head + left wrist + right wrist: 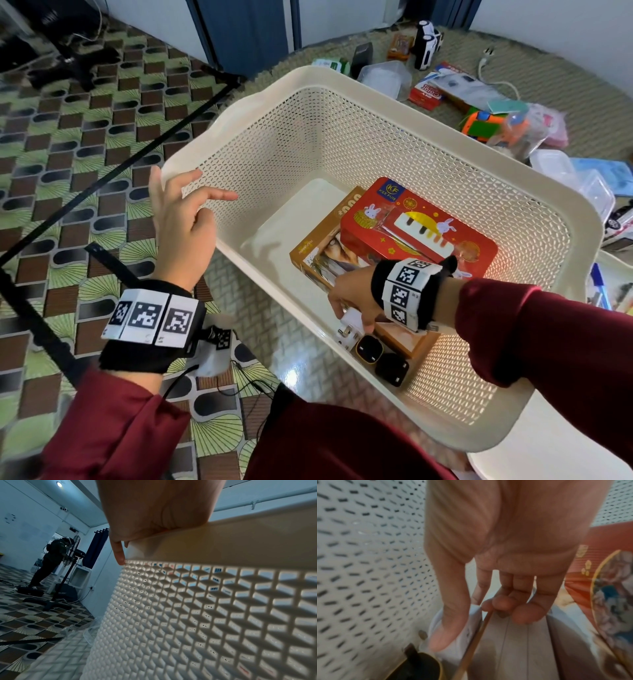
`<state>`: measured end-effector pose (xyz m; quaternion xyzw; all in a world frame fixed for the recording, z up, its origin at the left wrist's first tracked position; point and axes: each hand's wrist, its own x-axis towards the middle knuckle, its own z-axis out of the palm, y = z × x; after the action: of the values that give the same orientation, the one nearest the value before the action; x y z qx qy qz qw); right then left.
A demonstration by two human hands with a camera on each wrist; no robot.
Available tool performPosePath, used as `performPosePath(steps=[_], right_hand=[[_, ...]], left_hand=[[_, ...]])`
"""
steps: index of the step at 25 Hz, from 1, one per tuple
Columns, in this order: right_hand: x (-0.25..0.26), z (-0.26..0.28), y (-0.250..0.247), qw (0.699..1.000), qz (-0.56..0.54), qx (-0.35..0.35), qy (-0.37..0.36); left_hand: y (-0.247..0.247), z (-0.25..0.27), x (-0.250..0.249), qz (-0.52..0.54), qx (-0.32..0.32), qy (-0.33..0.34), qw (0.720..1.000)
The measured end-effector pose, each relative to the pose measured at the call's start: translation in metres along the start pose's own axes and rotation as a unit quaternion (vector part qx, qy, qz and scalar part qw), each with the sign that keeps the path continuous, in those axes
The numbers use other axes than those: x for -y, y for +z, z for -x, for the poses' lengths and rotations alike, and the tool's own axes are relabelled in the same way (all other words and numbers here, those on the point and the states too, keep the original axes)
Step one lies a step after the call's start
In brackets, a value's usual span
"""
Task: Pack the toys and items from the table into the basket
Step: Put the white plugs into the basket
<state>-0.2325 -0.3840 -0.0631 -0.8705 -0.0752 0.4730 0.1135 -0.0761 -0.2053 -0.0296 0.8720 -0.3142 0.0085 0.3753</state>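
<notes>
Fingers, R hand (352, 294) — pinch white plug (349, 325) in basket (239, 113); L hand (181, 226) fingers spread, relaxed.

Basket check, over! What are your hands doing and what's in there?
Left hand open at basket rim. Right hand pinches white plug, low inside, beside two black chargers. Red box on puzzle box. Nothing blocking.

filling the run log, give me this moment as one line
phase: placing | right hand: holds white plug adapter low inside basket | left hand: open at basket rim | on table: toy car
</notes>
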Motion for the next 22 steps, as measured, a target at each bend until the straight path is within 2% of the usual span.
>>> performPosePath(steps=[3, 7, 11, 22], right_hand=[[0.004, 0.001, -0.001, 0.999, 0.031, 0.008, 0.003], [-0.001, -0.005, -0.002, 0.995, -0.031, -0.089, -0.018], [0.001, -0.010, 0.007, 0.998, -0.034, -0.039, -0.018], [-0.005, -0.015, 0.010, 0.999, -0.028, 0.032, -0.009]], left_hand=[[-0.001, 0.000, 0.001, -0.002, 0.001, 0.001, 1.000], [0.000, 0.000, -0.002, -0.003, 0.000, 0.000, 1.000], [0.000, 0.001, -0.004, -0.004, -0.005, 0.010, 1.000], [0.000, 0.002, -0.004, -0.007, -0.016, 0.025, 1.000]])
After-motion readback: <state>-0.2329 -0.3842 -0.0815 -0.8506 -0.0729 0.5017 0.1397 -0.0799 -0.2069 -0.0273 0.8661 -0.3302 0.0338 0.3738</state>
